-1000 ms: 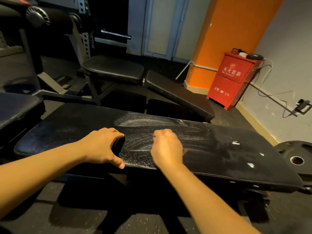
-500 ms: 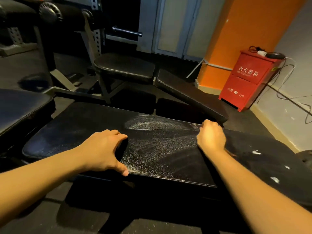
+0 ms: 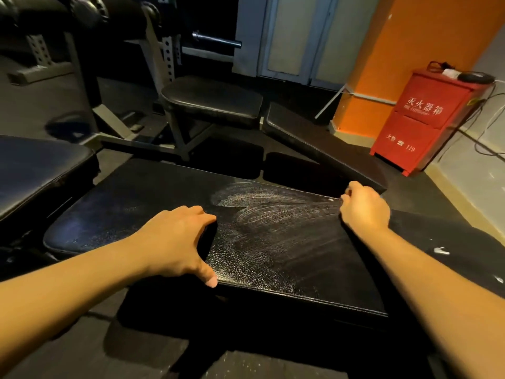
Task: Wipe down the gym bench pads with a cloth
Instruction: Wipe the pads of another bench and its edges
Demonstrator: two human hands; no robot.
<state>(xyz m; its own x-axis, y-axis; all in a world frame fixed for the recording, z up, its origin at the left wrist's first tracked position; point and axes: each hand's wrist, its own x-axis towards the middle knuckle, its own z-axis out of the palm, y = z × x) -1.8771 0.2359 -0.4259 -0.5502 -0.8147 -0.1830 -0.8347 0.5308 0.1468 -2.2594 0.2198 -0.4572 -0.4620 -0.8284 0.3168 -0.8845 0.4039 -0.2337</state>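
A flat bench pad (image 3: 273, 255) lies crosswise in front of the person. The left hand (image 3: 175, 242) rests on the pad left of its middle, thumb at the near edge. The right hand (image 3: 364, 206) sits at the far edge, further right. A second pad (image 3: 35, 165) lies just beside the bench's left end. Behind the bench stands a seat pad (image 3: 213, 99), with a sloping back pad (image 3: 322, 149) to its right. A barbell sleeve (image 3: 216, 39) juts out behind the seat. Far right, a fire extinguisher box (image 3: 420, 119) stands against a pillar (image 3: 396, 50), with a power strip (image 3: 464, 75) on top.
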